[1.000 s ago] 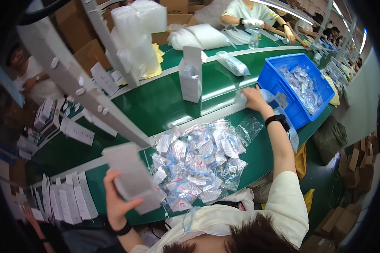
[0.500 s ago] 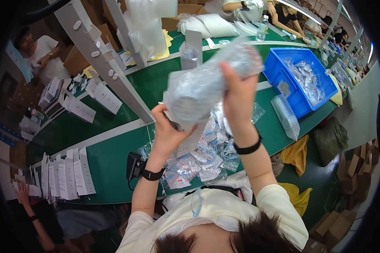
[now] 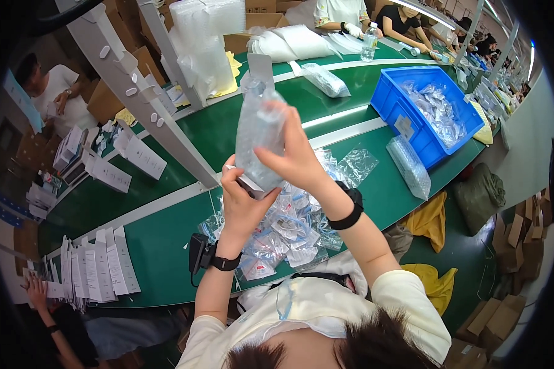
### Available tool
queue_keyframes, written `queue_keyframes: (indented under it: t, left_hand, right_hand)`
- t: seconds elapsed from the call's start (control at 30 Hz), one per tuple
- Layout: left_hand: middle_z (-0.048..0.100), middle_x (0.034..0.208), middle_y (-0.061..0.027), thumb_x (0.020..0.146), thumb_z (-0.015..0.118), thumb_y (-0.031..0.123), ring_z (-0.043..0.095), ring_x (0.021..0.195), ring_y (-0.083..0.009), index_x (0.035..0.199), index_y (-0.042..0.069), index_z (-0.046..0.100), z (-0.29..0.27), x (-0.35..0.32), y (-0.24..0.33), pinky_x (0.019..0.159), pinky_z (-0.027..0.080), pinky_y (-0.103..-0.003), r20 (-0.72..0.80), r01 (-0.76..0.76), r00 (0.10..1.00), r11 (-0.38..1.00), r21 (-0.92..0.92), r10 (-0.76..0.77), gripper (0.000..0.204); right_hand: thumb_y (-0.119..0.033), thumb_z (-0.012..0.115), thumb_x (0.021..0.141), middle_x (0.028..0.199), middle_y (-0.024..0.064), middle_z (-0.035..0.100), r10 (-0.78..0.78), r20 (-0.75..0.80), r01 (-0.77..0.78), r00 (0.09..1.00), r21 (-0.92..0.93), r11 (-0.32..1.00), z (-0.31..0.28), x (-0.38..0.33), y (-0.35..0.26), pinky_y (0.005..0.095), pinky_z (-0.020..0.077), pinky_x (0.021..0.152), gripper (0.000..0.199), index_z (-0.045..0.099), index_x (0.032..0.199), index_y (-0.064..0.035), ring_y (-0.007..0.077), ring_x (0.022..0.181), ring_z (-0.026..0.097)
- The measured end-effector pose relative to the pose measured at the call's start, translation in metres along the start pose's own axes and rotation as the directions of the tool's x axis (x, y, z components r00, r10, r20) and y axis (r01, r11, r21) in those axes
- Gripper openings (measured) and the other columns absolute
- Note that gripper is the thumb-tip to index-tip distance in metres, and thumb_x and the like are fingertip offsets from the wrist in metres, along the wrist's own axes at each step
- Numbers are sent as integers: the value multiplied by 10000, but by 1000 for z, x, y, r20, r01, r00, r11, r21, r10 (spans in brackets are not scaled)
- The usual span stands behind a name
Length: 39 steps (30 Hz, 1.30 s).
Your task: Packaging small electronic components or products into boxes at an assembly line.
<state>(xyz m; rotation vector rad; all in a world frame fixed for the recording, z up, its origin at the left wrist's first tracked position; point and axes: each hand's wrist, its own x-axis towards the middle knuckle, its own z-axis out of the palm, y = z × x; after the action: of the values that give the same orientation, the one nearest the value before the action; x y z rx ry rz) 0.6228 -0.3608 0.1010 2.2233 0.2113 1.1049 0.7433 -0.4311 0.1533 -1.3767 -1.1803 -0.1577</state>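
Note:
A clear bubble-wrap bag (image 3: pixel 258 132) stands upright above the green table (image 3: pixel 154 246), held between both hands. My right hand (image 3: pixel 292 157) grips its side from the right. My left hand (image 3: pixel 240 200) holds its lower end, where a small white box (image 3: pixel 249 183) sits in the bag's mouth. Below the hands lies a heap of small clear packets (image 3: pixel 283 230) with red and blue parts.
A blue bin (image 3: pixel 406 101) full of clear packets stands at the right, a bubble-wrap roll (image 3: pixel 409 166) beside it. White cartons (image 3: pixel 98 273) line the left front edge. A slanted white rail (image 3: pixel 148 111) crosses the table. Other people work at the far end and left.
The bag has gone from lying tilted across both raised hands to standing upright. My left hand has dropped to the bag's lower end, and the white box now shows there.

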Motion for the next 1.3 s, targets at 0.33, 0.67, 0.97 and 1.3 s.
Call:
queue_keyframes:
  t: [0.33, 0.67, 0.97, 1.3]
  left_hand:
    - [286, 1234, -187, 547, 801, 70, 394, 1116, -283, 1027, 81, 226, -3, -9, -21, 917, 357, -375, -121, 138, 977, 951, -277, -177, 748]
    - [281, 1250, -145, 550, 795, 118, 387, 1115, -264, 1182, 63, 291, -26, -23, -21, 956, 314, -356, 47, 280, 958, 888, -365, -283, 810]
    - [410, 1111, -167, 594, 726, 81, 446, 1012, -313, 800, 32, 588, -47, 6, 10, 831, 382, -348, 153, 271, 947, 958, 93, -283, 253]
    - [505, 867, -109, 580, 694, 52, 514, 770, -241, 645, -10, 579, -47, 17, 4, 659, 408, -298, 114, 386, 913, 920, 73, -392, 146]
  right_hand:
    - [-115, 600, 746, 1123, 121, 498, -119, 80, 133, 990, -191, 973, -37, -24, 28, 368, 383, 876, 187, 636, 912, -38, 294, 1029, 482]
    - [-195, 667, 718, 983, 148, 554, 395, 149, -260, 907, -540, 800, -99, -99, 156, 359, 393, 847, 444, 540, 1120, -58, 292, 969, 505]
    - [-238, 732, 635, 982, 174, 521, 400, 256, -163, 880, -629, 760, -87, -108, 139, 366, 404, 839, 527, 538, 1078, -30, 325, 948, 502]
    - [-141, 713, 617, 946, 162, 521, 557, 220, -333, 801, -609, 720, -90, -115, 130, 357, 427, 774, 421, 559, 1007, -102, 313, 863, 518]
